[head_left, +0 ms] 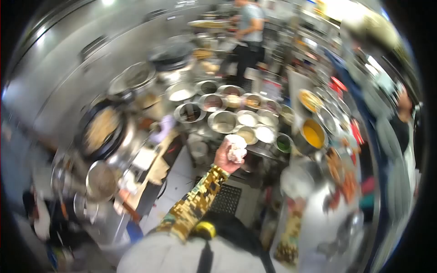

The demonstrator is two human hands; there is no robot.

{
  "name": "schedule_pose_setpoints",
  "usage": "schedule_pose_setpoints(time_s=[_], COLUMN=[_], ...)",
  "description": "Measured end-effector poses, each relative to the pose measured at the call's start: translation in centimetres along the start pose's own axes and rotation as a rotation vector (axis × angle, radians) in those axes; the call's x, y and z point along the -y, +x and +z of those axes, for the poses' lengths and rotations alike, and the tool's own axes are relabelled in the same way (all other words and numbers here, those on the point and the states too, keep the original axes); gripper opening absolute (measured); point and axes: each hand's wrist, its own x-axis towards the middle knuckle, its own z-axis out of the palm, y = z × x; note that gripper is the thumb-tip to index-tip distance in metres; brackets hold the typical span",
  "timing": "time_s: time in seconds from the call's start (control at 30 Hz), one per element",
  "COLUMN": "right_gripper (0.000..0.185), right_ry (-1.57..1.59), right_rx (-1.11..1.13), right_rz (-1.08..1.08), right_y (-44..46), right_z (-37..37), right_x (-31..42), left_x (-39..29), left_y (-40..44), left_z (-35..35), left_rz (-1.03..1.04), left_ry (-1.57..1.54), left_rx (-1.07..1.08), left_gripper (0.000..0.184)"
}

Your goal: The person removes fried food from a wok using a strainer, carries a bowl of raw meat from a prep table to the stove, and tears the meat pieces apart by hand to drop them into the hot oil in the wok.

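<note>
Your left hand (227,159) is wrapped around a crumpled white bundle (236,148), already lifted and not set down, before the pots (223,122). Your right sleeve (288,241) runs along the steel bench's (318,234) left edge toward a pale container (298,180); blur hides that hand's grip, so I cannot tell.

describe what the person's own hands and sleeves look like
The left sleeve and right sleeve have a blocky camouflage pattern in yellowish tan, brown and near-black, the right one blurred. The left sleeve reaches the wrist; the left hand shows no glove.
</note>
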Motion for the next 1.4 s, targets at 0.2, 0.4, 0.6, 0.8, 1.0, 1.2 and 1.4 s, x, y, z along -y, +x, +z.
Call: schedule_pose_setpoints(time_s=[0.2,0.4,0.6,0.8,1.0,1.2,1.4], right_gripper=[0.052,0.027,0.040,0.038,0.032,0.038,0.053], right_ry=[0.173,-0.005,-0.323,-0.518,-0.849,-0.906,-0.639], right_rx=[-0.080,0.081,0.470,0.848,1.351,2.218,2.727], right_rz=[-0.075,0.271,0.248,0.194,0.003,-0.755,-1.015], right_y=[11.7,-2.8,-7.9,-12.5,-19.2,-25.2,-29.2], right_z=[-9.5,12.4,30.2,44.6,56.7,69.8,78.0], right_x=[-4.9,-3.4,-7.6,-9.5,-13.4,-20.8,-25.9], left_x=[-16.0,-29.5,-36.1,-37.2,-38.1,-39.1,-41.1], left_y=[-10.3,-23.8,-31.6,-35.4,-35.9,-31.6,-28.3], left_z=[-1.2,-4.2,-10.5,-10.0,-9.9,-7.4,-6.7], left_rz=[0.496,0.841,1.055,1.105,1.070,0.835,0.780], left_ry=[0.135,0.201,0.143,0.174,0.162,0.730,1.254], left_rx=[-0.258,-0.414,-0.574,-0.464,-0.710,-1.019,-1.076], left_gripper=[0.046,0.041,0.024,0.032,0.027,0.020,0.025])
